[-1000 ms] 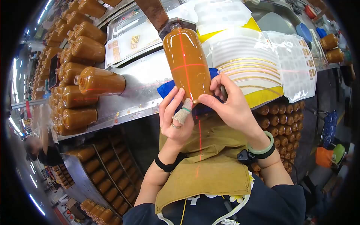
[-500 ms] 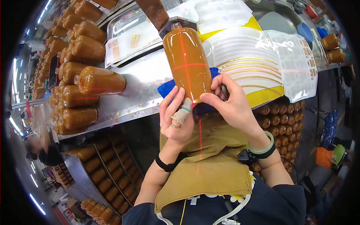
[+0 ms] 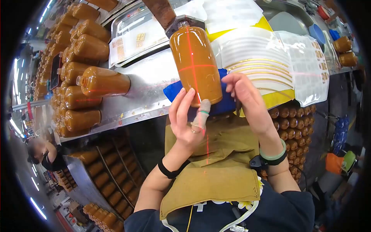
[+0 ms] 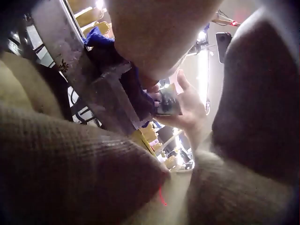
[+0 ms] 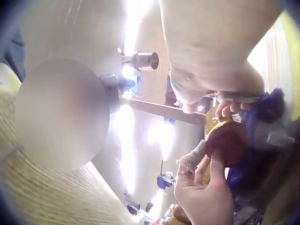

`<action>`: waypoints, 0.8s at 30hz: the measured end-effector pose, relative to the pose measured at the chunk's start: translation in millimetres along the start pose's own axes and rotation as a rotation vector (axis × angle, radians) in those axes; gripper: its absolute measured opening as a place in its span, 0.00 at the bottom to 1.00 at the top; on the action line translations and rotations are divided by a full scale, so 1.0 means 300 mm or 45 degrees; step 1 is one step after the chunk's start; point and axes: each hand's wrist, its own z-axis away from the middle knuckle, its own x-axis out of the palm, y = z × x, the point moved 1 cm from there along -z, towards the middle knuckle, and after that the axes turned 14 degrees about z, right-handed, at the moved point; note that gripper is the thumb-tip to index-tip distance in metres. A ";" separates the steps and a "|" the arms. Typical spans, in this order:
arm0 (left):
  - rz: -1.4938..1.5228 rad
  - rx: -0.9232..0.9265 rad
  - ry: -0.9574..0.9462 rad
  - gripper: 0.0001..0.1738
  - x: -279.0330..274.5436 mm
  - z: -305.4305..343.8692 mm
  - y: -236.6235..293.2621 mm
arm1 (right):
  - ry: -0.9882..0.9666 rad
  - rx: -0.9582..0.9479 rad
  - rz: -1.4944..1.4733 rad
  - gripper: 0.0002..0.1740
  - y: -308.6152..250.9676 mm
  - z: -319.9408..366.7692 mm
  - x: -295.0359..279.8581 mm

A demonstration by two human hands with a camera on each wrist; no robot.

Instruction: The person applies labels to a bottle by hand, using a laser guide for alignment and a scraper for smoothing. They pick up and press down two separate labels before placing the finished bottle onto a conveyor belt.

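A glossy amber-brown bottle [image 3: 199,63] leans with its neck against a rusty metal bracket, red laser lines crossing its side. My left hand [image 3: 186,120] holds its base; the fingers lie on the left side and the thumb, in a cloth finger cot [image 3: 202,112], is at the bottom edge. A gold line rims that edge in the right wrist view. My right hand [image 3: 249,98] is just right of the bottle, apart from it, gripping a small flat dark piece [image 4: 168,101], like a scraper, against the palm. Beneath the bottle lies a blue cloth [image 3: 228,94].
Sheets of gold curved strips [image 3: 259,65] lie on yellow backing at the right, beside a clear-covered decal sheet [image 3: 303,65]. Several brown bottles [image 3: 106,81] crowd the left. A tray [image 3: 135,27] with a decal sheet stands behind. Racked bottles [image 3: 112,178] fill the space below.
My right hand has come off the bottle and moved right, its fingers lifting. The left thumb has shifted right along the bottle's base, and the bottle's lower end sits slightly further right.
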 end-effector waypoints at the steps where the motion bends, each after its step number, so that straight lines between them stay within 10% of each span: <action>1: -0.013 -0.033 -0.025 0.20 0.004 0.005 0.004 | 0.053 0.001 -0.084 0.14 0.016 -0.001 -0.008; 7: -0.055 -0.354 0.081 0.39 0.073 0.030 0.047 | 0.269 -0.102 0.016 0.12 0.014 0.012 -0.023; 12: -0.133 -0.073 -0.036 0.28 0.020 -0.003 0.024 | 0.496 -0.113 0.680 0.11 -0.030 0.043 -0.005; 16: 0.313 -0.395 0.034 0.42 -0.005 0.020 -0.017 | 0.180 -0.331 0.662 0.11 -0.077 0.069 0.110; 20: 0.256 -0.423 0.057 0.51 -0.005 -0.025 -0.010 | 0.554 -0.238 0.967 0.09 -0.033 0.027 0.017; 24: 0.309 -0.343 0.086 0.50 0.025 -0.080 -0.025 | 0.352 -0.225 0.560 0.11 -0.066 0.068 0.069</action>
